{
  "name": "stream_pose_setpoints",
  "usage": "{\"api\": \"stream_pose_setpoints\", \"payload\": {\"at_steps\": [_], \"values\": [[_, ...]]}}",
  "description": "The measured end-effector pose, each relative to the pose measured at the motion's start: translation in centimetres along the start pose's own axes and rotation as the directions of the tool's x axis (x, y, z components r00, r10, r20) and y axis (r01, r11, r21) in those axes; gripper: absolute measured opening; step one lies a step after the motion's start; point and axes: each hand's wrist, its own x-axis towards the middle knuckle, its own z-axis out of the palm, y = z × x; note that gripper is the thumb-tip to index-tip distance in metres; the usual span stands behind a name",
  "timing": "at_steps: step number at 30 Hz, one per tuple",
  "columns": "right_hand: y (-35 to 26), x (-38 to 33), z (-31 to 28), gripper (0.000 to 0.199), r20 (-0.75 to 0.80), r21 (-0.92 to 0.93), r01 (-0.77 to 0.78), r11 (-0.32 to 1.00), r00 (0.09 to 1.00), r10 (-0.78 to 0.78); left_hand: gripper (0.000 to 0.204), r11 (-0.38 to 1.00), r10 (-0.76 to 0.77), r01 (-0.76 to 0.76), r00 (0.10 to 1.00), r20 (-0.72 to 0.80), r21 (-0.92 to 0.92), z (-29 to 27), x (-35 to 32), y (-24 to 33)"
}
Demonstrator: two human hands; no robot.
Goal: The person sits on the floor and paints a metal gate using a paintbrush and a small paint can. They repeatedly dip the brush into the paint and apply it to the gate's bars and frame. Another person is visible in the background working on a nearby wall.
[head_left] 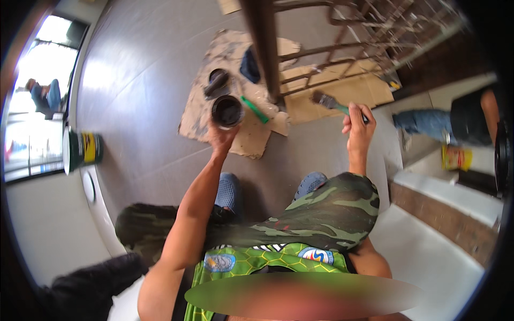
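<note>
My left hand (220,139) is wrapped round a small open can (227,112) with dark brown paint inside, held up above the stained cardboard. Between the fingers of my right hand (360,124) is the green handle of a paintbrush (325,100). Its dark bristles point left, toward the brown metal grille (263,48), and appear apart from it. Just beyond the can lies a dark, paint-smeared container (217,83), its exact kind unclear. A thin green stick-like piece (254,109) rests on the cardboard to the can's right.
Paint-spotted cardboard (193,115) covers part of the grey tiled floor, with another brown sheet (305,107) under the grille. Dark blue cloth (249,65) lies beside the grille's post. A dark green bucket (88,148) stands at left. At right is another person's jeans-clad leg (423,122).
</note>
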Motion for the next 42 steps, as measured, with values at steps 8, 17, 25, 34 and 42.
{"api": "stream_pose_setpoints", "payload": {"at_steps": [8,17,25,34,42], "values": [[1.0,-1.9,15.4,0.021,0.628,-0.147,0.331,0.932,0.76,-0.171,0.11,0.961,0.182,-0.178,0.983,-0.002,0.211,0.2,-0.6,2.3],[8.1,-1.9,21.6,0.025,0.683,-0.193,0.477,0.857,0.693,-0.232,0.115,0.947,0.279,-0.271,0.96,-0.027,0.173,0.3,-1.3,2.3],[7.0,-2.8,20.6,0.023,0.641,-0.173,0.387,0.906,0.742,-0.195,0.115,0.969,0.191,-0.19,0.982,0.006,0.158,0.5,-1.2,1.1],[8.7,-1.8,21.7,0.029,0.652,-0.257,0.348,0.901,0.751,-0.104,0.116,0.972,0.196,-0.201,0.979,0.052,0.121,0.3,-1.0,1.5],[4.2,-1.7,16.6,0.018,0.821,-0.058,0.587,0.807,0.488,-0.295,0.091,0.987,0.148,-0.149,0.989,0.015,0.068,0.1,-0.4,1.4]]}}
